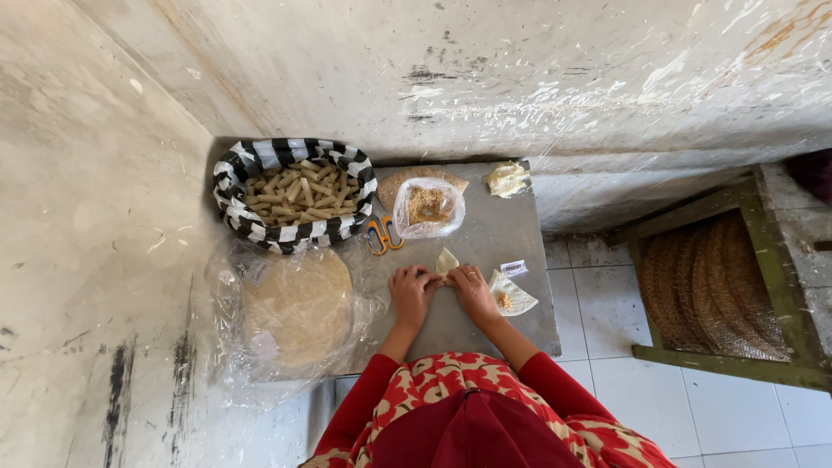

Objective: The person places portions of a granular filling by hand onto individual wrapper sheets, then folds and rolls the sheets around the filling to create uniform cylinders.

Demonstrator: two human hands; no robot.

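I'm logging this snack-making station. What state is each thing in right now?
Left hand: on the wrapper, rolling it.
Right hand: on the same wrapper.
Wrapper: partly rolled, a corner still sticking up.
Second wrapper: flat, unrolled, filling on it.
Basket: full of finished rolls.
Filling bag: open.
Scissors: lying on the table, unused.
Wrapper stack: in loose plastic.

**Little bare worktop around the fingers**

Just beyond the fingers [431,279] lie the orange scissors [382,235] and an open plastic bag of filling [428,208]. Left of them, a bagged stack of round wrappers [297,305] and a striped basket [295,194] block passage. Right, a filled wrapper [511,296] lies near. Bare worktop [503,221] opens beyond-right.
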